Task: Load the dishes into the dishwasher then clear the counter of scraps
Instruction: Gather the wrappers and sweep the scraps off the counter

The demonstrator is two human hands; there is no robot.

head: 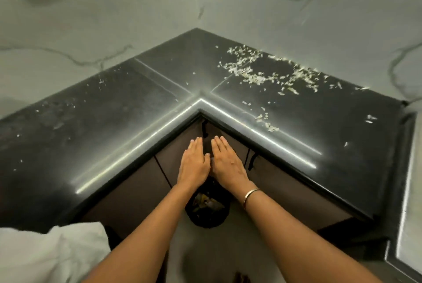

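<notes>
Two hands hang side by side straight above the bin (206,214), which stands on the floor in the angle of the L-shaped desk (114,122). Our left hand (194,164) and right hand (228,165) are palm-down with fingers straight and together. Each grip is slack and holds nothing we can see, though a pale speck shows between the thumbs and we cannot tell what it is. A bracelet (250,196) sits on the right wrist.

The scraps (258,72) lie on the desk beyond the bin and to its right: the thickest drift is farthest from it, a smaller cluster is closer to it, and thin flecks are beyond the bin to its left. Inside the bin we make out some yellowish waste.

No dishes stand on the part of the desk we see, and no dishwasher is in view, so we judge the loading likely done, though we cannot confirm it. We judge the clearing begun but far from finished: most scraps are on the desk, and the right-hand drift is the main work left.
</notes>
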